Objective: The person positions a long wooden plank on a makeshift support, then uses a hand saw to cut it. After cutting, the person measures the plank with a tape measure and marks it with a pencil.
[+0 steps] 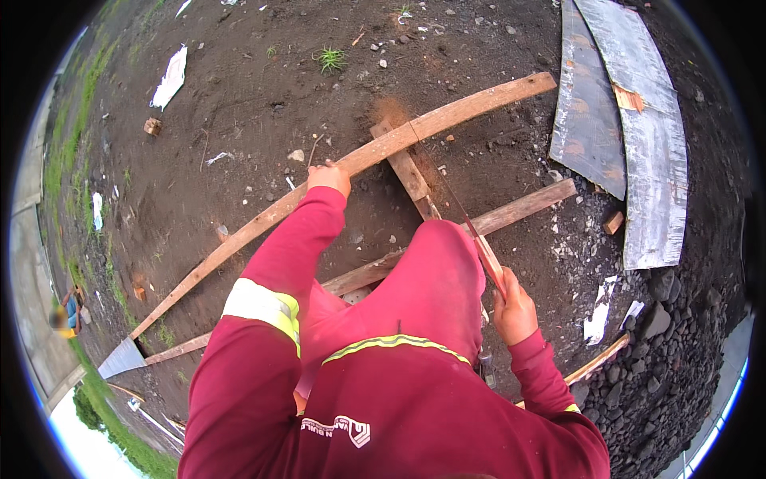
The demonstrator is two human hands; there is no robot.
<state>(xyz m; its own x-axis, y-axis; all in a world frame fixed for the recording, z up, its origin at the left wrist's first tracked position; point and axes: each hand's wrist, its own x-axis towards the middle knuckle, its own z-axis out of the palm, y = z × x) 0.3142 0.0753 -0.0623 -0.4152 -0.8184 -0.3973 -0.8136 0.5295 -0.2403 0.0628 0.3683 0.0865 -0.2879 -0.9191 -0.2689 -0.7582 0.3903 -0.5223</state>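
A long wooden board (479, 102) runs slantwise in front of me, from far right to lower left. My left hand (329, 177) is closed over it near its middle. A thin dark line crosses the board to the right of that hand, with reddish sawdust (391, 110) around it. Beneath the board lies a short wooden crosspiece (407, 172). My right hand (515, 311) is wrapped around the handle end of a handsaw (485, 251). Its narrow blade, seen nearly edge-on, points away toward the board, apart from the line. My bent leg covers part of a second wooden beam (523, 205).
Weathered metal-looking sheets (650, 152) lie at the right, above a heap of dark stones (638, 375). White scraps (170, 77) and small wood offcuts (613, 223) dot the dark soil. At the far left is another person (70, 311) near a concrete strip (28, 263).
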